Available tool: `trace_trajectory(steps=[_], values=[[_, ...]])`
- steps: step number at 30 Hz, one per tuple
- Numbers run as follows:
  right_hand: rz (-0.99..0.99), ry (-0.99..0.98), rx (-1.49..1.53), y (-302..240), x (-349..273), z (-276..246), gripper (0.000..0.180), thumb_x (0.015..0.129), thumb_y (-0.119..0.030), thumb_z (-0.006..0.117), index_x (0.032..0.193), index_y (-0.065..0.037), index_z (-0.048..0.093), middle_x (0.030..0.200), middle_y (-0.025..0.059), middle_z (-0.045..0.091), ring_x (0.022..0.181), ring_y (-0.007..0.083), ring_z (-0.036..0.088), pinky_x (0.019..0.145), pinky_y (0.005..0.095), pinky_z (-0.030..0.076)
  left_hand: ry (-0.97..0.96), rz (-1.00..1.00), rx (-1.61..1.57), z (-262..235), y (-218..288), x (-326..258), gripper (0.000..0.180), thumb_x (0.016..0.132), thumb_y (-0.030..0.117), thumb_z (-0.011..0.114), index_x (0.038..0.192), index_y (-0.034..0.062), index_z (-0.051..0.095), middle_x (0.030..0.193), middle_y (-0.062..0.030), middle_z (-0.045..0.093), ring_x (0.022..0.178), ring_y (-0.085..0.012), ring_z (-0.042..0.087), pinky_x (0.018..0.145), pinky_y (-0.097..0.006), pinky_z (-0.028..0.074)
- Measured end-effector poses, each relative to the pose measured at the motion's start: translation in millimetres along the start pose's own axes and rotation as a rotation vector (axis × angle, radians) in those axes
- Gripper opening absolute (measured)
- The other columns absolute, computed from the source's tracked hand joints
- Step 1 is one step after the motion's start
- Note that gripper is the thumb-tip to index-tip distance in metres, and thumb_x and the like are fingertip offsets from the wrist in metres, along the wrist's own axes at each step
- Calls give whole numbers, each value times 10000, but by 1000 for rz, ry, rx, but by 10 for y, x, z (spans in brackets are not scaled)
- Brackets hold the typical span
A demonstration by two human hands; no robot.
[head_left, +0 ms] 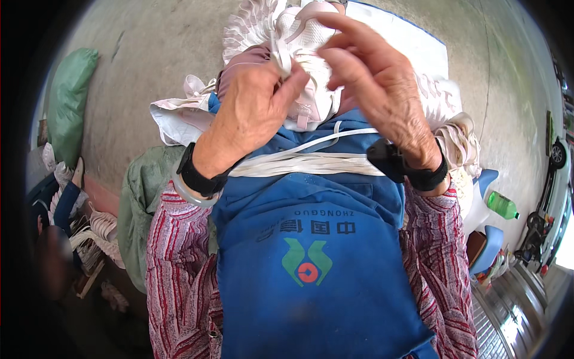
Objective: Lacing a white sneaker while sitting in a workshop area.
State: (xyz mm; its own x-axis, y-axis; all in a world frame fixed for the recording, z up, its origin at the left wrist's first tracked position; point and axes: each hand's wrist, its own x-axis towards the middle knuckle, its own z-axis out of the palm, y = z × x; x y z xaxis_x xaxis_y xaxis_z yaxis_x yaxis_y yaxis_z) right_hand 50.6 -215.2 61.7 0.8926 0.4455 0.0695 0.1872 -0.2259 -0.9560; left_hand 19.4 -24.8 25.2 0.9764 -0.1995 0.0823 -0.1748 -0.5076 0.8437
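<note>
A white and pale pink sneaker [306,99] rests on my lap, its toe pointing away from me. My left hand [248,102] is closed at the sneaker's near left side, with a white shoelace [281,51] pinched between thumb and fingers and standing up above them. Over the right side of the shoe is my right hand [376,75], its thumb and forefinger apart and slightly blurred; nothing shows between them. Across the blue apron [311,209] lies a bundle of white laces [311,164], with one loose strand above it.
White shoe parts [254,27] are piled beyond my knees, and more [439,96] lie to the right. A green sack [72,105] stands at the far left. On the right are a green bottle [503,205] and a blue chair [487,248].
</note>
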Motion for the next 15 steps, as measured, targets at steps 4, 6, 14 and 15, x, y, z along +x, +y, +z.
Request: trace_trajectory(steps=[4, 6, 14, 15], values=[[-17, 118, -432, 710, -126, -310, 314, 894, -79, 608, 1208, -87, 623, 1014, 90, 634, 657, 95, 589, 573, 239, 503, -188, -193, -189, -18, -50, -297, 211, 929, 201, 617, 903, -8, 627, 680, -70, 604, 595, -135, 557, 549, -287, 440], [16, 76, -467, 758, -148, -249, 301, 856, -89, 630, 1156, -67, 634, 1034, 123, 623, 711, 171, 620, 635, 303, 521, -254, -298, -183, -22, -165, -395, 206, 937, 239, 630, 916, 35, 618, 707, 15, 577, 619, -56, 517, 555, -219, 437], [-143, 30, -503, 946, -160, -125, 113, 838, -73, 617, 933, -12, 620, 908, 106, 620, 733, 243, 617, 675, 313, 506, -198, -309, -383, -60, 22, -378, 255, 928, 248, 641, 863, 1, 642, 645, 5, 560, 563, -63, 489, 517, -232, 411], [-114, 12, -446, 909, -195, -136, 101, 860, -65, 608, 941, -6, 615, 832, 78, 633, 660, 165, 613, 585, 268, 493, -215, -320, -473, -52, 46, -395, 257, 935, 251, 630, 856, 7, 637, 659, 0, 570, 572, -61, 508, 522, -224, 429]])
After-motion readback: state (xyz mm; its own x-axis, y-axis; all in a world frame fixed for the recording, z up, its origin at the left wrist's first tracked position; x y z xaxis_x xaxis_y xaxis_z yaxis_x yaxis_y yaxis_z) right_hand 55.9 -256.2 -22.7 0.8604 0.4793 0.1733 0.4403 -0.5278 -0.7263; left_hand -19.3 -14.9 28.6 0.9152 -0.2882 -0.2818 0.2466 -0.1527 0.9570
